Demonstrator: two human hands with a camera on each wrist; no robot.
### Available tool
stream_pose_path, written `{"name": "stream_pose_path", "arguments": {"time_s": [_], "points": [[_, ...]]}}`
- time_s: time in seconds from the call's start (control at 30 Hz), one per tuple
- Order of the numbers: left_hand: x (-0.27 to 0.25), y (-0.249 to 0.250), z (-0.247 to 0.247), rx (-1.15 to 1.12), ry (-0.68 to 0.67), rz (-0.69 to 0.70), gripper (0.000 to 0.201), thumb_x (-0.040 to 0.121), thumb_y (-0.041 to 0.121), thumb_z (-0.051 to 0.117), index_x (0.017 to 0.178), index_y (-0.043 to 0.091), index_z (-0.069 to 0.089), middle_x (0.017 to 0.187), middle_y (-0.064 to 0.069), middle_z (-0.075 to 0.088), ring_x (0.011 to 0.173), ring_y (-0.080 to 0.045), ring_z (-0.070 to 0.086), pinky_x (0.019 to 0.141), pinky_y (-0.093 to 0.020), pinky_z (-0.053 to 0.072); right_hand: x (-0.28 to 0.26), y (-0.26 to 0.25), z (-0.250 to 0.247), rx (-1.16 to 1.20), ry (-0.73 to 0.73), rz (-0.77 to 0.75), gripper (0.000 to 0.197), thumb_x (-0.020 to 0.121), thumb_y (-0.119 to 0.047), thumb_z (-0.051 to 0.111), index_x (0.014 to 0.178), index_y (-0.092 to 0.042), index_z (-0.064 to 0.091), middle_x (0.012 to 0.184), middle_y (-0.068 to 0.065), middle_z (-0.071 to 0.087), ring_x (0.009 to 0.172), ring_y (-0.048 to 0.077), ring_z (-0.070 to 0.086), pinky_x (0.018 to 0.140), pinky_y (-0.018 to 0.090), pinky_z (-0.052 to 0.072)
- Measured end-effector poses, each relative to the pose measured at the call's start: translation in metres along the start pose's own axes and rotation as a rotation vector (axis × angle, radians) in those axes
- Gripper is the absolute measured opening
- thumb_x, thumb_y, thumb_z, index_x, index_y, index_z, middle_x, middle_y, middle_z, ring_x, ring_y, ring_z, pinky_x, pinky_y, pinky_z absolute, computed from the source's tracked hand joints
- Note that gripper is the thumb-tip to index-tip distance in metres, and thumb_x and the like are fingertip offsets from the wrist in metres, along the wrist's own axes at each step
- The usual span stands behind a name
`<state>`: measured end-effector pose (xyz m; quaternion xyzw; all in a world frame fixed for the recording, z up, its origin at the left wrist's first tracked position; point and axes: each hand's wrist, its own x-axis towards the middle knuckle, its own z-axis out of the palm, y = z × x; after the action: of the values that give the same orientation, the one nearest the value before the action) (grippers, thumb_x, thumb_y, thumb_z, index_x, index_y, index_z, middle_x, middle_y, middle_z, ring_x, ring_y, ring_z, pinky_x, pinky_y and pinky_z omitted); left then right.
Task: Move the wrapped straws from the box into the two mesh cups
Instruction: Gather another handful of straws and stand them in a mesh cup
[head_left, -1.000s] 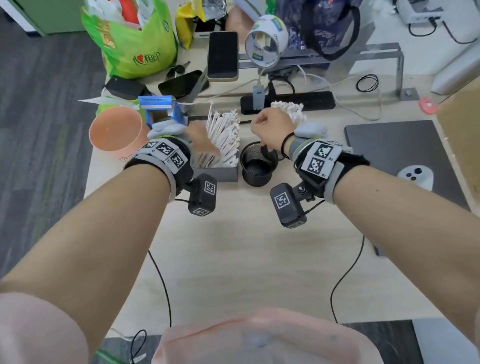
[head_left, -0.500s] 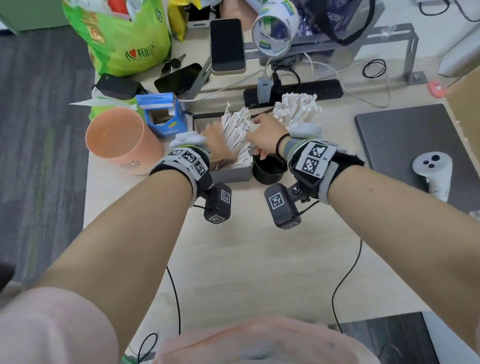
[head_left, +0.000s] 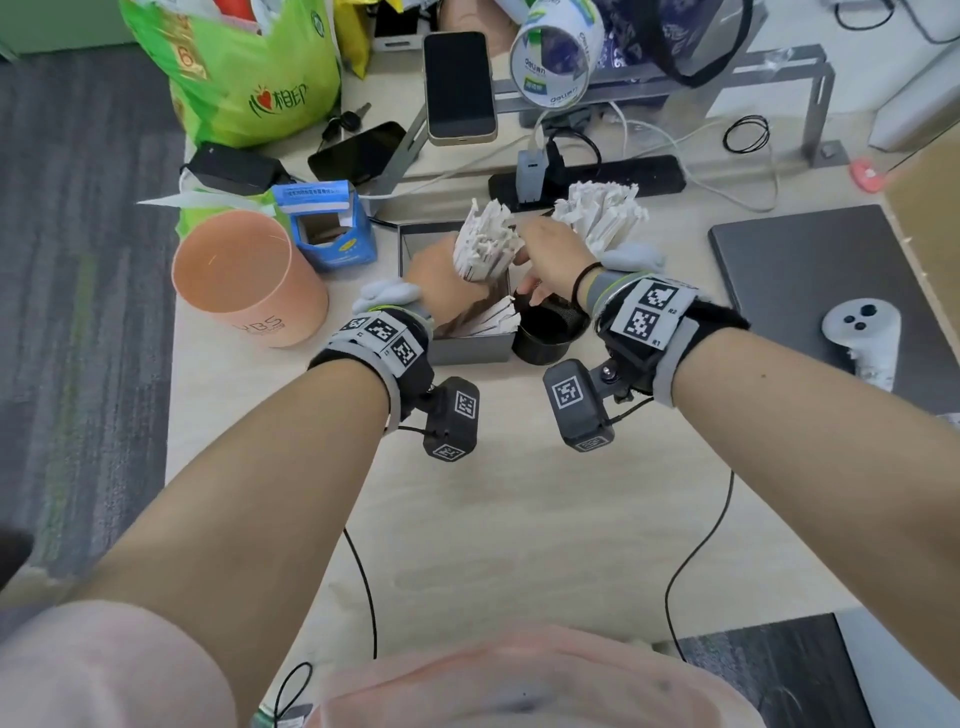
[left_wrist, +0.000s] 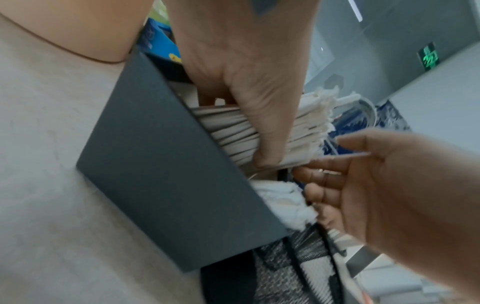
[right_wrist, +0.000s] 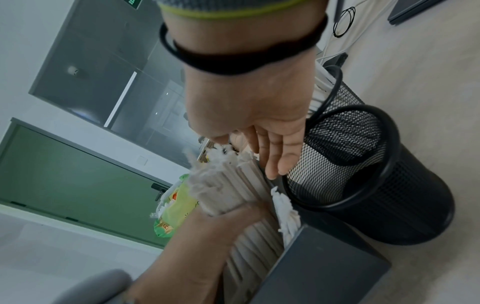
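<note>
Left hand (head_left: 441, 275) is clamped around a thick bundle of wrapped straws (head_left: 483, 244), fingers and thumb curled round its middle. The bundle stands tilted, its lower ends still inside the grey box (head_left: 467, 345) and its frayed paper tops fanning out above the rim. In the left wrist view the thumb presses across the pack while the fingers wrap behind it.

Right hand (head_left: 553, 254) is at the right side of the same bundle — fingers straight and relaxed, tips near or against the straws, nothing gripped. The right wrist view shows the fingers (right_wrist: 280, 156) extended down between the bundle and the near mesh cup (head_left: 548, 332).

A few loose straws (head_left: 493, 319) lie slanted in the box's right corner, beside the near mesh cup, which stands just right of the box and looks empty. The far mesh cup (right_wrist: 337, 86) stands just behind the near one — it is packed with upright straws (head_left: 602, 213).

Around it on the table (head_left: 519, 519): an orange cup (head_left: 244, 280), a blue carton (head_left: 324, 223), a laptop (head_left: 810, 270) and a white controller (head_left: 865, 338).
</note>
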<state>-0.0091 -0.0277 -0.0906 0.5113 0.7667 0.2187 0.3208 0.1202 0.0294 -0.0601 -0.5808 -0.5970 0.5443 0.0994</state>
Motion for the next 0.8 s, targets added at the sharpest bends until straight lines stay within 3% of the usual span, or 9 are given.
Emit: {"name": "stream_pose_path", "arguments": {"time_s": [0.1, 0.2, 0.23, 0.33, 0.47, 0.53, 0.6, 0.7, 0.8], "points": [[-0.001, 0.006, -0.009, -0.099, 0.066, 0.016, 0.047, 0.079, 0.019, 0.073, 0.120, 0.004, 0.057, 0.119, -0.014, 0.065, 0.104, -0.024, 0.061, 0.066, -0.009, 0.038, -0.001, -0.004, 0.001, 0.005, 0.042, -0.034, 0.045, 0.094, -0.030, 0.032, 0.121, 0.001, 0.049, 0.074, 0.002, 0.050, 0.066, 0.026, 0.058, 0.068, 0.044, 0.051], [-0.003, 0.004, -0.013, -0.031, 0.079, -0.011, 0.061, 0.077, 0.028, 0.076, 0.128, 0.006, 0.053, 0.127, -0.012, 0.061, 0.115, -0.024, 0.057, 0.086, -0.021, 0.042, -0.006, -0.011, 0.005, -0.047, -0.011, -0.080, 0.039, 0.094, -0.026, 0.030, 0.124, -0.009, 0.049, 0.078, -0.002, 0.049, 0.068, 0.022, 0.059, 0.066, 0.038, 0.052], [-0.004, 0.001, -0.012, -0.016, 0.054, -0.011, 0.060, 0.076, 0.028, 0.077, 0.128, 0.006, 0.054, 0.127, -0.012, 0.061, 0.117, -0.025, 0.058, 0.086, -0.021, 0.043, -0.009, -0.012, 0.006, -0.068, -0.036, -0.097, 0.038, 0.094, -0.023, 0.032, 0.127, -0.013, 0.048, 0.083, -0.002, 0.052, 0.069, 0.021, 0.060, 0.064, 0.035, 0.053], [-0.007, -0.004, -0.012, -0.048, -0.007, 0.003, 0.051, 0.075, 0.021, 0.077, 0.120, 0.005, 0.058, 0.119, -0.013, 0.065, 0.112, -0.027, 0.061, 0.064, -0.005, 0.036, -0.013, -0.013, 0.009, -0.128, -0.089, -0.131, 0.037, 0.090, -0.015, 0.040, 0.126, -0.013, 0.048, 0.100, 0.004, 0.054, 0.079, 0.024, 0.064, 0.060, 0.033, 0.054], [-0.005, 0.000, -0.020, -0.038, 0.046, 0.003, 0.041, 0.080, 0.015, 0.071, 0.118, 0.003, 0.059, 0.115, -0.015, 0.066, 0.103, -0.029, 0.062, 0.061, -0.005, 0.031, -0.016, -0.016, 0.008, -0.163, -0.084, -0.156, 0.042, 0.086, -0.013, 0.046, 0.128, -0.011, 0.046, 0.095, 0.007, 0.057, 0.089, 0.032, 0.067, 0.065, 0.038, 0.057], [-0.005, -0.002, -0.021, -0.019, 0.040, 0.016, 0.042, 0.081, 0.011, 0.068, 0.120, 0.003, 0.057, 0.102, -0.007, 0.065, 0.086, -0.018, 0.058, 0.058, -0.004, 0.031, -0.016, -0.016, 0.006, -0.160, -0.092, -0.169, 0.045, 0.086, -0.011, 0.047, 0.131, -0.013, 0.043, 0.102, 0.008, 0.054, 0.085, 0.027, 0.063, 0.064, 0.036, 0.057], [-0.005, -0.007, -0.016, 0.016, 0.009, 0.001, 0.039, 0.082, 0.011, 0.066, 0.119, 0.005, 0.057, 0.079, 0.012, 0.052, 0.068, -0.001, 0.047, 0.053, -0.004, 0.032, -0.016, -0.015, 0.006, -0.166, -0.128, -0.169, 0.045, 0.084, -0.009, 0.049, 0.129, -0.014, 0.042, 0.103, 0.008, 0.053, 0.082, 0.022, 0.061, 0.059, 0.031, 0.055], [-0.011, -0.006, -0.019, 0.011, 0.025, -0.034, 0.022, 0.078, 0.023, 0.073, 0.093, 0.025, 0.056, 0.069, 0.020, 0.043, 0.057, 0.010, 0.044, 0.052, -0.001, 0.037, -0.017, -0.013, 0.008, -0.189, -0.104, -0.179, 0.061, 0.082, -0.013, 0.058, 0.137, -0.015, 0.031, 0.112, 0.008, 0.053, 0.082, 0.022, 0.060, 0.056, 0.028, 0.054], [-0.019, 0.009, -0.034, -0.162, 0.053, -0.071, 0.038, 0.057, 0.040, 0.083, 0.070, 0.038, 0.048, 0.061, 0.022, 0.054, 0.056, 0.022, 0.053, 0.053, 0.002, 0.041, -0.017, -0.011, 0.008, -0.230, -0.061, -0.211, 0.077, 0.082, -0.022, 0.064, 0.144, -0.016, 0.019, 0.123, 0.002, 0.048, 0.086, 0.022, 0.060, 0.063, 0.029, 0.054]]}}
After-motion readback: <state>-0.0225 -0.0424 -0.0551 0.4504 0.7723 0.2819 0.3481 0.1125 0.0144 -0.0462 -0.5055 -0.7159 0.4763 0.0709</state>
